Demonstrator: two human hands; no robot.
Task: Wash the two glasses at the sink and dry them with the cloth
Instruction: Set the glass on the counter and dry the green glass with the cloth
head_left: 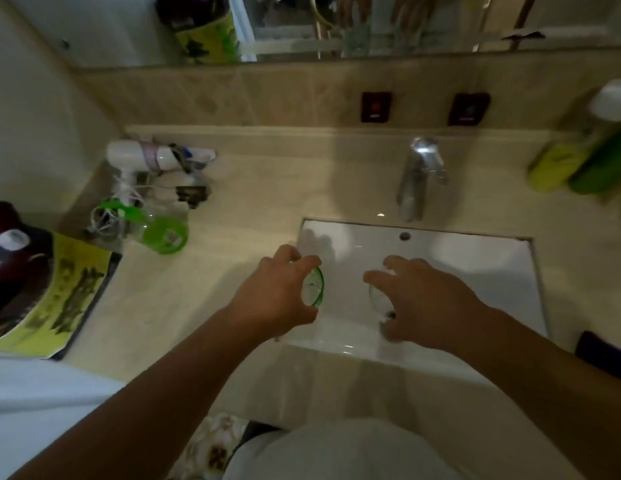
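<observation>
Beige stone counter with one white rectangular sink set into it, tiled backsplash and mirror above. Two glasses, one per hand, both over the basin. Left hand grips from above a green-tinted glass, fingers curled round its rim, at the sink's left edge. Right hand holds a clear glass the same way, fingers curled over the top, thumb side low near the drain; most of that glass is hidden under the palm. Hands are near each other, not touching. One chrome faucet sits beyond the right hand, no water visible from it. Two dark square wall plates on the backsplash past the faucet. Far right of the right hand: green and yellow bottles, blurred, count unclear. Left of the left hand: one clear bottle with green cap lying on its side, one white hair dryer with cord. Further left, one yellow-green printed bag. One dark cloth-like item at right frame edge, cannot tell what it is.
</observation>
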